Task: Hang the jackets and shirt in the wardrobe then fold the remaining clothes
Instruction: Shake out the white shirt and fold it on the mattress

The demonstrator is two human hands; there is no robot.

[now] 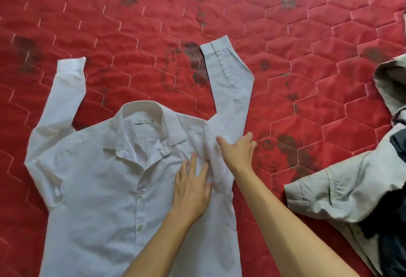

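A white long-sleeved shirt (105,180) lies face up and spread flat on the red quilted mattress (285,34), collar away from me, both sleeves bent upward. My left hand (192,186) presses flat on the shirt's chest just right of the button line, fingers straight. My right hand (238,151) rests on the shirt's right shoulder where the sleeve begins, fingers spread over the cloth.
A heap of other clothes (360,188), pale grey with dark pieces, lies at the right edge of the mattress. Dark stains mark the red cover behind the shirt.
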